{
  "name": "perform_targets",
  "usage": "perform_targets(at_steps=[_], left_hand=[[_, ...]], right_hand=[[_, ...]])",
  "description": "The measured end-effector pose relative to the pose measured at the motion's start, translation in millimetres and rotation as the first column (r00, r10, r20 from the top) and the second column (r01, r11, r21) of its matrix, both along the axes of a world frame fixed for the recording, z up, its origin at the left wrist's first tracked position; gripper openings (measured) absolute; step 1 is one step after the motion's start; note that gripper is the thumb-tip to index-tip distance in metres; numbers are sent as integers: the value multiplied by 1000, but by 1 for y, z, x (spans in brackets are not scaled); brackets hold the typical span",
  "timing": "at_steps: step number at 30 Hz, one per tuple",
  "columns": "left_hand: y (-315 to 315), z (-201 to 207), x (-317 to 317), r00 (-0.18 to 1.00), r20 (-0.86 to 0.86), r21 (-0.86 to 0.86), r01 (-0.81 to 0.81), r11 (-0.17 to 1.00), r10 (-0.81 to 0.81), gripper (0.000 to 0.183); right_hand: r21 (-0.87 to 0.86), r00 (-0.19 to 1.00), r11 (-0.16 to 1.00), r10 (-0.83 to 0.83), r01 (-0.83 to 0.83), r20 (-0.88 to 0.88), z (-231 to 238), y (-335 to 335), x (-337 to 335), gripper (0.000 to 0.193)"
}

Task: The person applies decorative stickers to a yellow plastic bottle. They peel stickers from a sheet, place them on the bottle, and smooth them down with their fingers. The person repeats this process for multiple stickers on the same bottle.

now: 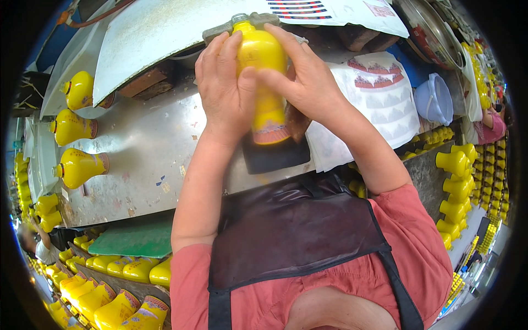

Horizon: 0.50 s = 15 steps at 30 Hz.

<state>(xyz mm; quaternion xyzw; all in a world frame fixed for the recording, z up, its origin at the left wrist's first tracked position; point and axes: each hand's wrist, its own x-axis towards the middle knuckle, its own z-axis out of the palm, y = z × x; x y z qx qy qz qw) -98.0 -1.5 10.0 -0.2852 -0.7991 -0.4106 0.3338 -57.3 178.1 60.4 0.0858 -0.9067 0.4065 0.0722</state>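
A glossy yellow bottle (267,52) with a narrow neck and a patterned pinkish band at its base is in front of me, over the metal table (148,159). My left hand (223,82) presses along its left side with the fingers stretched toward the neck. On the other side, my right hand (308,82) curves around the bottle, its thumb lying across the front. A grey cloth (219,32) shows behind the neck. The bottle's base is over a black block (276,159) at the table's near edge; whether they touch, I cannot tell.
Printed decal sheets (385,107) lie to the right, beside a pale blue bucket (433,99). Three yellow bottles (82,168) line the table's left edge. A white board (159,33) rests on bricks (147,81) at the back. More yellow bottles (118,311) fill racks lower left.
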Motion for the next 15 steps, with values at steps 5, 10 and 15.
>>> perform_targets(at_steps=[5, 10, 15], left_hand=[[4, 4, 6, 933, 314, 417, 33, 908, -178, 58], [8, 7, -2, 736, 510, 671, -17, 742, -445, 50], [18, 4, -1, 733, 519, 684, -47, 728, -440, 36]], right_hand=[[-175, 997, 982, 73, -68, 18, 6, 6, -7, 76], [-45, 999, 999, 30, -30, -11, 9, 4, -9, 73], [-3, 999, 1000, -14, 14, -45, 11, -4, -8, 67]])
